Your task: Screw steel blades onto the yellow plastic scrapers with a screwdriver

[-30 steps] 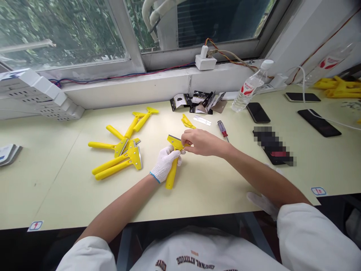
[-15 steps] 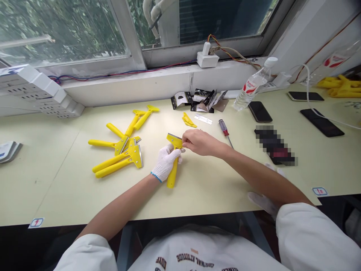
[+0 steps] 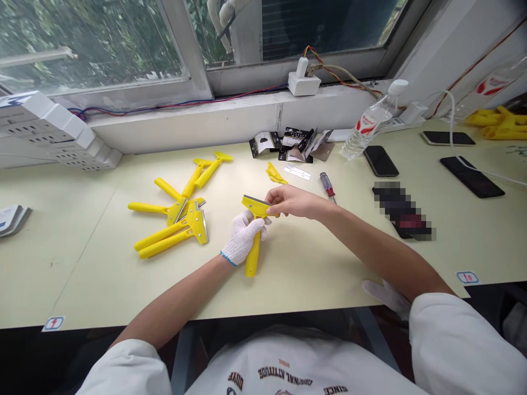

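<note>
My left hand (image 3: 242,236), in a white knit glove with a blue cuff, is wrapped round the upper handle of a yellow scraper (image 3: 252,258). The scraper's wide head, with a dark blade edge, points away from me. My bare right hand (image 3: 290,202) pinches the right end of that head. Several yellow scrapers (image 3: 197,226) lie in a loose group to the left. Beyond my hands are a small yellow piece (image 3: 275,174) and a white strip (image 3: 297,172). A screwdriver (image 3: 328,185) with a clear and red handle lies to the right, its shaft partly behind my right arm.
Black packaging cards (image 3: 294,145) lie near the wall beside a water bottle (image 3: 368,129). Phones (image 3: 381,161) rest on the right. A white glove (image 3: 385,294) is under my right forearm. White boxes (image 3: 61,131) are stacked at the far left.
My right fingers have shifted slightly on the scraper head, and more of the head now shows. The left hand has barely moved.
</note>
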Motion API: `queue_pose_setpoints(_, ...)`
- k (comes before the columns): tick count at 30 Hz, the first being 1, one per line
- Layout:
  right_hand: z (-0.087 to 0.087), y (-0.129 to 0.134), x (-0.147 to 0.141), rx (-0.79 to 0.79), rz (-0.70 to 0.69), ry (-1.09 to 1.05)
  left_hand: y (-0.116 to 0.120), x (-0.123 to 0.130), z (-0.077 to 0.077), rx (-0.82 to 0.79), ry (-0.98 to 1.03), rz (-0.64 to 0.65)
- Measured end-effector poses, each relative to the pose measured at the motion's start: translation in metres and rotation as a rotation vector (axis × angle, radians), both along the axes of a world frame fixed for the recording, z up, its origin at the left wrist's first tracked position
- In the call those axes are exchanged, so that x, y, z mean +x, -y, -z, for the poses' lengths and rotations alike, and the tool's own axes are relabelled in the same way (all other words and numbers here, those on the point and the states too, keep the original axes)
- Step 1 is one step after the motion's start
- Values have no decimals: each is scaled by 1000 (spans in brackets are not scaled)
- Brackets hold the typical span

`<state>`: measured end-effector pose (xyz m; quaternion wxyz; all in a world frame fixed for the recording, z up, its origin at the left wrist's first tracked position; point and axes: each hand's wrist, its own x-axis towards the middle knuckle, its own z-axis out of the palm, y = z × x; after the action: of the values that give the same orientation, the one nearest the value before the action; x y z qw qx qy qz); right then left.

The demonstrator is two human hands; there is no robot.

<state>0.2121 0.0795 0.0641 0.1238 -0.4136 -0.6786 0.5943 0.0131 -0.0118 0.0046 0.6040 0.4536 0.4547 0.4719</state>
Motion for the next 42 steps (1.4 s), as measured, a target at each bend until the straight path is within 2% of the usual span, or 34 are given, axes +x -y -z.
queue_pose_setpoints(3, -7, -1, 2, 30, -25, 87, -1, 1, 4, -29, -125, -14)
queue_pose_setpoints(6, -7, -2, 2, 25, 35, 130, 1, 1, 5, -38, -235, -147)
queue_pose_setpoints(8, -3, -5, 3, 15, 95, 144, 4, 0, 3, 24, -339, -175)
queue_pose_setpoints(13, 3, -10, 7, -5, 96, 148, 14, -4, -6, 305, -629, 32)
queue_pose_setpoints(22, -6, -12, 6, -171, 159, -61, 8, -6, 1, 320, -594, 7)
queue_pose_setpoints(25, -7, -17, 11, -186, 124, -135, 4, -8, 1, 171, -469, 7)
queue_pose_setpoints(27, -8, -22, 17, -103, 119, -104, -1, -9, 0, 48, -282, 23)
queue_pose_setpoints(29, -8, -28, 26, 134, 138, 63, -5, -10, 0, -39, -74, 39)
queue_pose_setpoints(32, -2, -37, 39, 540, 177, 490, -11, -13, 1, -139, 153, 48)
queue_pose_setpoints(34, 6, -43, 44, 634, 172, 678, -14, -16, 3, -228, 263, 53)
queue_pose_setpoints(36, 15, -46, 44, 649, 93, 681, -16, -19, 4, -309, 360, 72)
queue_pose_setpoints(39, 28, -45, 34, 740, -69, 558, -18, -22, 2, -359, 463, 135)
queue_pose_setpoints(42, 38, -37, 19, 789, -105, 583, -17, -23, -2, -374, 506, 188)
